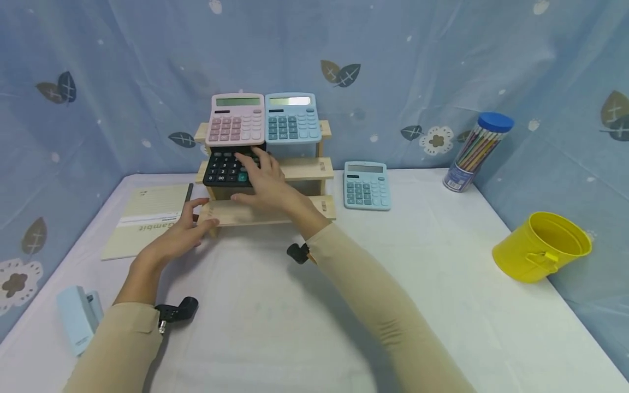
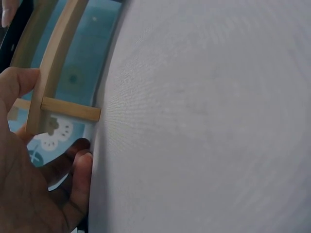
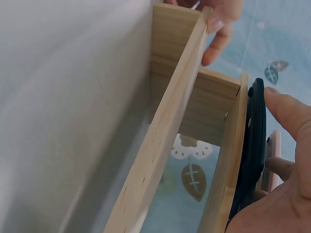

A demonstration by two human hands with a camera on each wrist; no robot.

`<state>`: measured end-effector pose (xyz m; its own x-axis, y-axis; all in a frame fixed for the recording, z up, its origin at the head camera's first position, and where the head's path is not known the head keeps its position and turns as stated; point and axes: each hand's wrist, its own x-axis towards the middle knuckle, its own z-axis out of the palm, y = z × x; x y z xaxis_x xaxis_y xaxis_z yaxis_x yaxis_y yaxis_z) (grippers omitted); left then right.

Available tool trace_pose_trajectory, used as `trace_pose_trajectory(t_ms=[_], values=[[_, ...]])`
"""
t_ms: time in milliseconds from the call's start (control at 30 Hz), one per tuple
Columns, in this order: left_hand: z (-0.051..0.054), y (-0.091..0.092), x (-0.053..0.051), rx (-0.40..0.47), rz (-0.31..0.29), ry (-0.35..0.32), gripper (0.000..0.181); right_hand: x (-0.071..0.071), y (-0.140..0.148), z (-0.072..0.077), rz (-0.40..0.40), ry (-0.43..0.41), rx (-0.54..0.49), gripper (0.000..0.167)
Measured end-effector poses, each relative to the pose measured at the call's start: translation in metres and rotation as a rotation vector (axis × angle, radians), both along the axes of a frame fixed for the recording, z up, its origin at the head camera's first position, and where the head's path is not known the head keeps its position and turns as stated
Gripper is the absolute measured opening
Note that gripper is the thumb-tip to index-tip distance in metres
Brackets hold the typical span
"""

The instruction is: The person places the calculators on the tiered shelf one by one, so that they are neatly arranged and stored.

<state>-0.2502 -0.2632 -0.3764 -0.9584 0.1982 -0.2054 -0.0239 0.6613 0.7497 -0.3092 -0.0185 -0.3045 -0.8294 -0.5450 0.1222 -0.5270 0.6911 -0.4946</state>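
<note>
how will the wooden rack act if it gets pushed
The rack probably stays stiff, being made of wooden planks. It looks fairly light for its size, with open gaps between those planks. A hard push could topple the pink calculator, which sits on the top one.

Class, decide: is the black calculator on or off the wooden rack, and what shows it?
On. In the head view, the black calculator rests on the middle plank of the wooden rack, below the pink calculator.
</note>
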Motion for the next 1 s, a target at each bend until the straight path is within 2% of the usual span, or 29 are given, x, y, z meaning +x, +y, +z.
trace_pose_trajectory(t_ms=[167, 367, 633, 800, 1000], values=[[-0.001, 0.001, -0.001, 0.008, -0.005, 0.002, 0.085, 0.007, 0.012, 0.000, 0.020, 0.039, 0.033, 0.091], [0.004, 0.002, -0.003, 0.005, -0.003, 0.009, 0.085, 0.015, 0.027, 0.004, 0.066, 0.099, 0.031, 0.087], [0.004, 0.005, -0.005, 0.001, 0.000, -0.001, 0.084, 0.025, 0.058, 0.003, 0.093, 0.065, 0.012, 0.083], [0.002, 0.005, -0.005, 0.007, 0.007, -0.001, 0.085, 0.029, 0.073, 0.003, 0.128, 0.080, -0.014, 0.079], [0.000, 0.002, -0.002, 0.010, 0.019, -0.009, 0.085, 0.037, 0.089, 0.006, 0.133, 0.128, 0.021, 0.078]])
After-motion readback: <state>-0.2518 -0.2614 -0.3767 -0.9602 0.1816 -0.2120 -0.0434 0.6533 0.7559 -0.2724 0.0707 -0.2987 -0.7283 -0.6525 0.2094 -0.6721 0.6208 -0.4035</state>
